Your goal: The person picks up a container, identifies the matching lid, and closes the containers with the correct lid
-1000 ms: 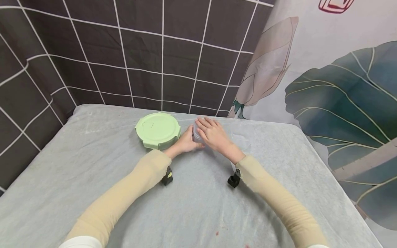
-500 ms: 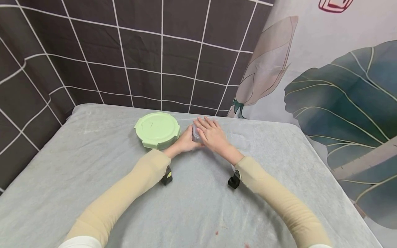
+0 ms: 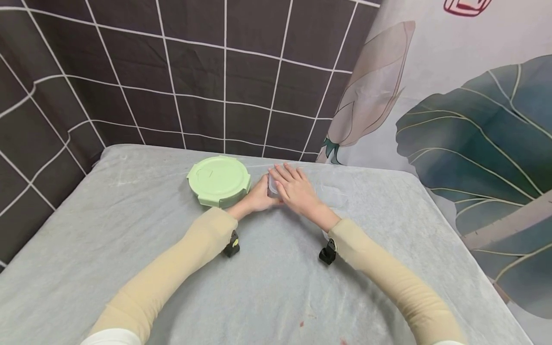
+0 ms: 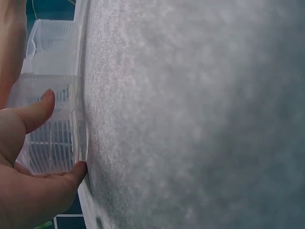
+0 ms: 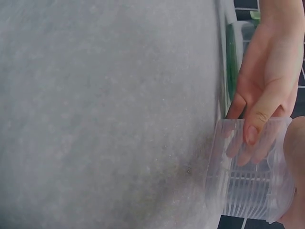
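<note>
A small clear plastic box (image 3: 273,186) with ribbed sides stands on the cloth-covered table, partly hidden by both hands. My left hand (image 3: 258,195) holds its left side, with the thumb on the near wall and the fingers around it, as the right wrist view shows through the clear box (image 5: 248,186). Over the top lies my right hand (image 3: 297,190), fingers straight and side by side, palm down. Its contact with the box's top is partly hidden. A round container with a pale green lid (image 3: 220,177) sits just left of my left hand.
Another clear plastic container (image 3: 333,195) stands to the right of my right hand, faint against the grey tablecloth (image 3: 276,287). A dark curtain with white grid lines (image 3: 194,72) hangs behind the table, and a leaf-patterned one (image 3: 474,143) hangs at the right.
My right hand has shifted very slightly left over the box's top, and the right forearm has moved a little. The left hand keeps its hold on the box in the same place.
</note>
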The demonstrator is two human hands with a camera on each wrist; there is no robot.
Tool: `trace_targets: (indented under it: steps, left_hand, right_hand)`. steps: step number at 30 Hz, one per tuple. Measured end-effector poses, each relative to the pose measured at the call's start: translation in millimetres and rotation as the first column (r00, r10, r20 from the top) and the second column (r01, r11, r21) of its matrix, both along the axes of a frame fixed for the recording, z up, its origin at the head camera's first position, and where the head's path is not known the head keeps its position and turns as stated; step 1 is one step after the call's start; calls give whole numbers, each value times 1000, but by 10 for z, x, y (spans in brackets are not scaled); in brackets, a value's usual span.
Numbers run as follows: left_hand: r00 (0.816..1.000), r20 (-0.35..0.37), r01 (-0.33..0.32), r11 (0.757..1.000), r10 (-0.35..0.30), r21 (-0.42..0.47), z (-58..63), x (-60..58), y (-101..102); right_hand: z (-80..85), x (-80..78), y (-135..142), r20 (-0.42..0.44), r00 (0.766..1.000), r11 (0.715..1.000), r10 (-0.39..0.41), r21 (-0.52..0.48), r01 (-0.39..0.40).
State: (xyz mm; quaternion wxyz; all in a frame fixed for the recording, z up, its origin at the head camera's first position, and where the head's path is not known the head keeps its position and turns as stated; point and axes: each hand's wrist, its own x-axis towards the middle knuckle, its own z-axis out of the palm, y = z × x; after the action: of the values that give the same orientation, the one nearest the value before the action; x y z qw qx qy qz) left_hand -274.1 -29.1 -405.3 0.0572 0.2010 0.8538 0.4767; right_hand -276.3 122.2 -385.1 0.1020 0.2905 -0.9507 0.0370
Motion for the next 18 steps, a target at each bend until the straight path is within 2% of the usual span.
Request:
trace_targets:
  steps: [6,18]
  left_hand:
    - [1000,12,-5,1000,5,12,14,6,3]
    - [1000,-8,-5,999,5,53,16,11,20]
  right_hand:
    - [-11,-2,6,-20,1000,1000,12,-15,-12]
    - [7,-10,10,33,999,1000,25,6,-25]
